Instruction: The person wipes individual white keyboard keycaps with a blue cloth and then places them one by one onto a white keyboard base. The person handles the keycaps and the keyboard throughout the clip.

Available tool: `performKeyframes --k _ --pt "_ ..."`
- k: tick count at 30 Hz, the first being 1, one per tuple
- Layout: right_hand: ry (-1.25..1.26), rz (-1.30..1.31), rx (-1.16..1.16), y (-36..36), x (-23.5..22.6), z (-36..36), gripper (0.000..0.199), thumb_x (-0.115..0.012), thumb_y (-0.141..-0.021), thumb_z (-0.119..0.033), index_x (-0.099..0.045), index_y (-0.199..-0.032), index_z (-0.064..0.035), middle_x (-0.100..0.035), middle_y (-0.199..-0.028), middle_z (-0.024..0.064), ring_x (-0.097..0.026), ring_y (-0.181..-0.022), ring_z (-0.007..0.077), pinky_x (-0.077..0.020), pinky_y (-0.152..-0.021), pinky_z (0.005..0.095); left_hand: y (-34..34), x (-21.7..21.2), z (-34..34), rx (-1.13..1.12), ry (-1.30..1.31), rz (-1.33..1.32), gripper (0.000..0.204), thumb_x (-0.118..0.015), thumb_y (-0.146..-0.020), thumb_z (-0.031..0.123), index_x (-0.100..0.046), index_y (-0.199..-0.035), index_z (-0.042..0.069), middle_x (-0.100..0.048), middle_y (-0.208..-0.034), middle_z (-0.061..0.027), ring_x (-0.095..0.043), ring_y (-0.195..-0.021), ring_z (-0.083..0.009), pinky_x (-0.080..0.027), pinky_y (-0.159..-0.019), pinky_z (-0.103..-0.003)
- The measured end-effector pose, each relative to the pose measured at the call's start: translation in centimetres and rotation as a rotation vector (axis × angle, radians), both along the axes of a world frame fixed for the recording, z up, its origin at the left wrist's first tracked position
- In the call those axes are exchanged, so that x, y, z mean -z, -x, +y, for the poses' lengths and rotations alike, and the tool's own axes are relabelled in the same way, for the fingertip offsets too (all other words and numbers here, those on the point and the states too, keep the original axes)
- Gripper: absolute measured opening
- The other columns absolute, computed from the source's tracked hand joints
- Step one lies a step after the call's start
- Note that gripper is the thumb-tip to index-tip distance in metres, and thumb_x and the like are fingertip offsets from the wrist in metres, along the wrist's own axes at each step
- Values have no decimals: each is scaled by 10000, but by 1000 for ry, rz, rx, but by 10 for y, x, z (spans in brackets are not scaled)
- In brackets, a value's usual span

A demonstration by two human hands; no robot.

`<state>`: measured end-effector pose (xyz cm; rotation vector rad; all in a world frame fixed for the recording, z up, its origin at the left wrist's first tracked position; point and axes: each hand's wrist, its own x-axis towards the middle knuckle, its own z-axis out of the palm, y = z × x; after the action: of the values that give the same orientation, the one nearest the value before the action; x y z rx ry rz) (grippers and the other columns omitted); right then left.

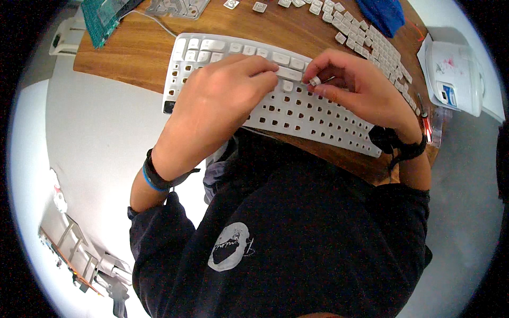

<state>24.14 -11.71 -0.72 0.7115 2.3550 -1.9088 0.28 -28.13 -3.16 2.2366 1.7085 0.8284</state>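
Observation:
A long white keyboard (313,121) lies along the table's near edge, tilted across the view. White keycaps (212,45) cover its far rows; the nearer rows show bare square switch openings. My left hand (225,87) rests over the keyboard's left half, thumb and forefinger close together beside a long keycap (289,73). Whatever is between those fingertips is hidden. Just right of that keycap, my right hand (360,87) pinches a small white keycap (315,81) between thumb and fingers, above the switch openings.
Many loose white keycaps (379,50) spread over the wooden table (122,58) at the far right. Behind them lies a blue cloth (383,16). A red-handled screwdriver (427,129) lies at the right edge. A green panel (101,24) and cable (154,17) are far left.

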Motion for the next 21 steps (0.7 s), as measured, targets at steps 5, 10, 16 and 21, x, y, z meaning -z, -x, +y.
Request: performKeyframes --k 5,10,16,21 --pt "-285 -22 -119 4 -7 3 250 -742 -1012 -14 -679 -1253 -35 -727 -1138 74 -736 -1084 181 -620 -954 338 2 -1 -1 2 4 34 169 -767 -975 154 -772 -1105 46 -804 -1236 -104 -786 -1035 -342 -643 -860 -435" --pt "-560 73 -158 4 -4 -4 289 -772 -951 -16 -682 -1223 -52 -702 -1159 125 -757 -1030 298 -641 -905 387 3 -2 -2 1 -5 37 168 -764 -972 150 -772 -1100 40 -806 -1236 -107 -788 -1041 -338 -644 -862 -437" --pt "-813 42 -235 7 -9 -23 290 -839 -910 -51 -710 -1169 -34 -698 -1122 123 -730 -982 336 -601 -835 402 5 -3 -2 -1 -2 28 167 -761 -966 140 -771 -1100 41 -808 -1221 -108 -790 -1030 -340 -647 -862 -433" --pt "-884 61 -178 11 -6 -30 262 -861 -892 -78 -715 -1105 -36 -698 -1034 121 -727 -932 334 -592 -789 419 6 -3 -2 15 11 29 168 -746 -974 134 -766 -1109 36 -805 -1224 -111 -787 -1042 -345 -648 -866 -433"
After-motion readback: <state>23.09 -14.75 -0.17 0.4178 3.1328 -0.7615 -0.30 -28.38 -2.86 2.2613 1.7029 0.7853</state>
